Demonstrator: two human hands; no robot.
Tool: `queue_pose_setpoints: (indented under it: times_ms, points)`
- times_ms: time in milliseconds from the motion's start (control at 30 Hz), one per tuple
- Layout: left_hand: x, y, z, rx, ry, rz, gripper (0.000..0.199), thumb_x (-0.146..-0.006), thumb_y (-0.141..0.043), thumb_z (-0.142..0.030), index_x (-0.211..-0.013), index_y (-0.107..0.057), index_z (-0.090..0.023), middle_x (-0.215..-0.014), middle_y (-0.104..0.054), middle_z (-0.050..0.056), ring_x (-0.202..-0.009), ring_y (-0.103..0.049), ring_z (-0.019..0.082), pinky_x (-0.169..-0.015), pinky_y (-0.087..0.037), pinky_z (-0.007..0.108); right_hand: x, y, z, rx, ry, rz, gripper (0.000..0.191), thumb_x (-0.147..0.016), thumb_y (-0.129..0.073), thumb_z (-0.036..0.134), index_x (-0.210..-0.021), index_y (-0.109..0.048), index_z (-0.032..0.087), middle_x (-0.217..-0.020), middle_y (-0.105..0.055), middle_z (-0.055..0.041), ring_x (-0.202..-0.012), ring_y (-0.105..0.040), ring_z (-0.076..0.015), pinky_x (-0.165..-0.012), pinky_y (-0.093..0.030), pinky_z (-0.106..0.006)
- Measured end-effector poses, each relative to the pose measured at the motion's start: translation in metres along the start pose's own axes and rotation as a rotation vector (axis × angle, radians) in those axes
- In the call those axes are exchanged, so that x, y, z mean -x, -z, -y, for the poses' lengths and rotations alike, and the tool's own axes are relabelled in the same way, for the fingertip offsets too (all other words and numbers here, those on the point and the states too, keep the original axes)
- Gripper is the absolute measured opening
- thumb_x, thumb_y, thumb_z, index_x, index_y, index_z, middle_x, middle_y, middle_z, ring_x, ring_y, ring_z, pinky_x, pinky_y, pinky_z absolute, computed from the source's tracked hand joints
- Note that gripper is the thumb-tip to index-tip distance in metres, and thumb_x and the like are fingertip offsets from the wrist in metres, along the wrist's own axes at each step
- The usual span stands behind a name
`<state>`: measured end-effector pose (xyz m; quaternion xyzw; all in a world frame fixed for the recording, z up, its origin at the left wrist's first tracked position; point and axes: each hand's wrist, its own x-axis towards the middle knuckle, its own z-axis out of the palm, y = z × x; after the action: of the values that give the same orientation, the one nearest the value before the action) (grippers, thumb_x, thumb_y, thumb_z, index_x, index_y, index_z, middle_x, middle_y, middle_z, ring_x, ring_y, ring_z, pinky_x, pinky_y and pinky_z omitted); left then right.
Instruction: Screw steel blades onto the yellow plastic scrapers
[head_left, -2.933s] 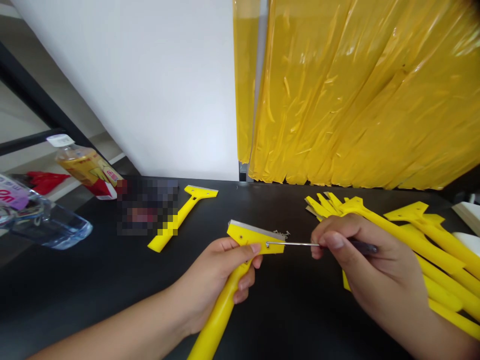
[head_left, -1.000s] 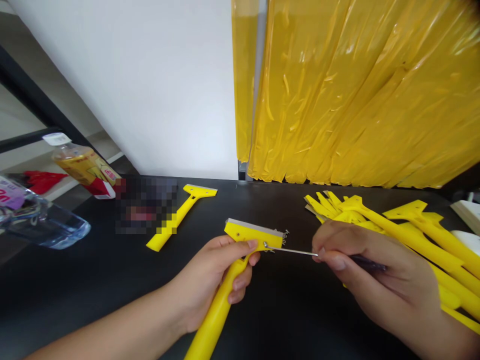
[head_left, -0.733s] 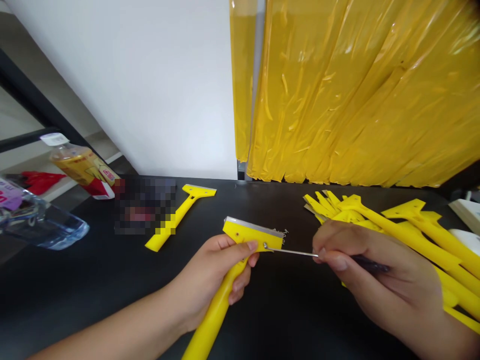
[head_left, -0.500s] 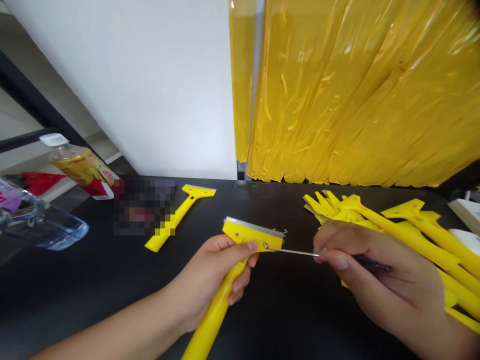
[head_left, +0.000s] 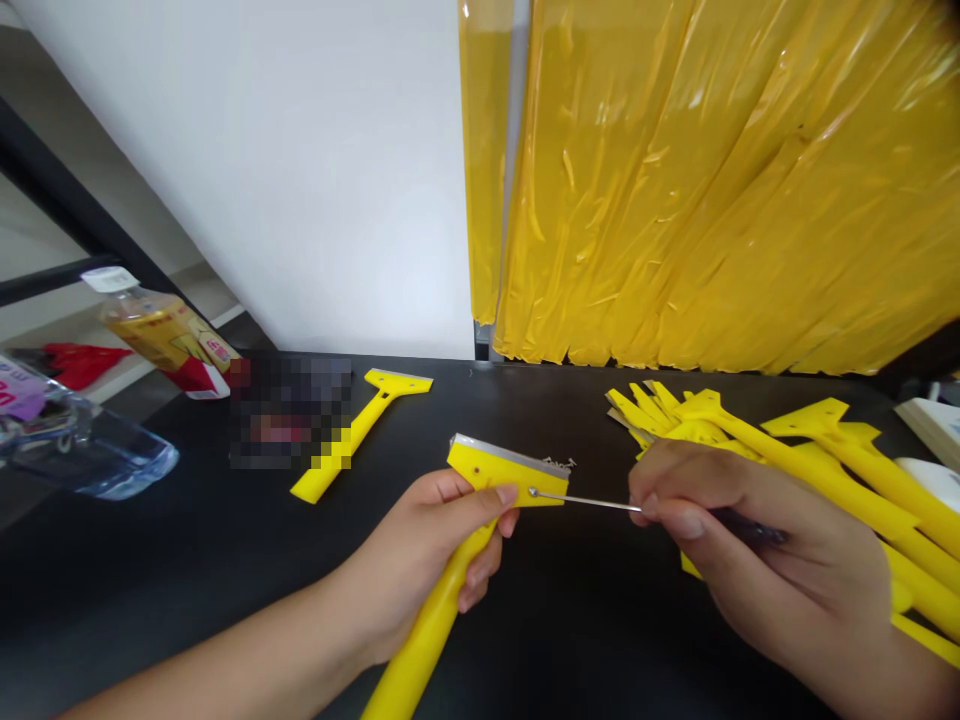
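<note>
My left hand (head_left: 450, 525) is closed around the neck of a yellow scraper (head_left: 431, 620), thumb pressed on its head near the middle. A metal blade (head_left: 517, 458) runs along the head's far edge. In my right hand (head_left: 757, 550) is a screwdriver (head_left: 589, 500), its thin metal shaft pinched between thumb and fingers. The dark handle is mostly hidden in the palm. The shaft's tip meets a small screw (head_left: 533, 492) in the right part of the scraper head; the head's left hole shows no screw. Several small screws (head_left: 559, 463) lie on the table just behind the blade.
A second yellow scraper (head_left: 375, 410) lies on the black table (head_left: 247, 570), partly under a blurred patch. Several yellow scrapers (head_left: 825, 450) are piled at right. Two bottles, one clear (head_left: 112, 455) and one with a yellow drink (head_left: 161, 335), are at left. Yellow plastic-wrapped material (head_left: 675, 200) stands behind.
The scraper and both hands have shifted very slightly to the right. The screwdriver tip stays at the screw, and both grips look the same.
</note>
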<state>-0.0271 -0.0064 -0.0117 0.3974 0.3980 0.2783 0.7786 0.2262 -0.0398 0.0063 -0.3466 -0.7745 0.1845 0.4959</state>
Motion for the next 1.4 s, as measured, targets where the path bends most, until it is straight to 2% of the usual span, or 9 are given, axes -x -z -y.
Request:
queue_pose_setpoints:
  times_ms: [833,1000,1133,1300,1400]
  points:
    - [0.001,-0.001,-0.001,-0.021,0.002,-0.011,0.035,-0.098,-0.065,-0.045,-0.078,-0.062,-0.017,-0.047,-0.049,-0.004,-0.039,-0.038,0.006,-0.042,-0.033,0.018,-0.001,0.001,0.001,0.027,0.023,0.015,0.012,-0.099,-0.063,0.010,-0.098,-0.066,0.021,-0.086,-0.070,-0.0021,-0.079,-0.070,-0.0159,-0.073,-0.054,-0.031]
    - [0.002,-0.003,0.000,-0.070,0.015,-0.046,0.034,-0.097,-0.066,-0.045,-0.077,-0.061,-0.018,-0.046,-0.049,-0.005,-0.039,-0.038,0.007,-0.041,-0.033,0.018,-0.006,0.003,0.009,0.078,0.042,0.048,0.007,-0.100,-0.064,0.016,-0.098,-0.066,0.023,-0.083,-0.072,-0.0022,-0.074,-0.070,-0.0166,-0.067,-0.055,-0.031]
    - [0.003,-0.005,0.001,-0.169,0.026,-0.089,0.036,-0.094,-0.068,-0.048,-0.075,-0.060,-0.019,-0.045,-0.049,-0.005,-0.038,-0.040,0.008,-0.041,-0.033,0.018,-0.009,0.007,0.021,0.212,0.107,0.147,0.005,-0.102,-0.063,0.022,-0.098,-0.064,0.024,-0.080,-0.074,-0.0019,-0.068,-0.071,-0.0170,-0.059,-0.056,-0.030]
    - [0.003,-0.004,0.003,-0.281,0.032,-0.091,0.040,-0.092,-0.068,-0.054,-0.075,-0.060,-0.019,-0.045,-0.051,-0.005,-0.038,-0.042,0.008,-0.042,-0.032,0.018,-0.006,0.007,0.033,0.349,0.146,0.215,0.008,-0.100,-0.067,0.025,-0.095,-0.061,0.027,-0.089,-0.079,-0.0022,-0.084,-0.077,-0.0225,-0.075,-0.063,-0.033]
    - [0.004,-0.006,0.003,-0.322,0.014,-0.117,0.040,-0.092,-0.068,-0.053,-0.073,-0.059,-0.019,-0.046,-0.050,-0.005,-0.038,-0.041,0.008,-0.042,-0.032,0.019,-0.002,0.006,0.035,0.360,0.163,0.251,0.006,-0.099,-0.068,0.024,-0.098,-0.063,0.027,-0.090,-0.079,-0.0017,-0.086,-0.077,-0.0227,-0.077,-0.065,-0.033]
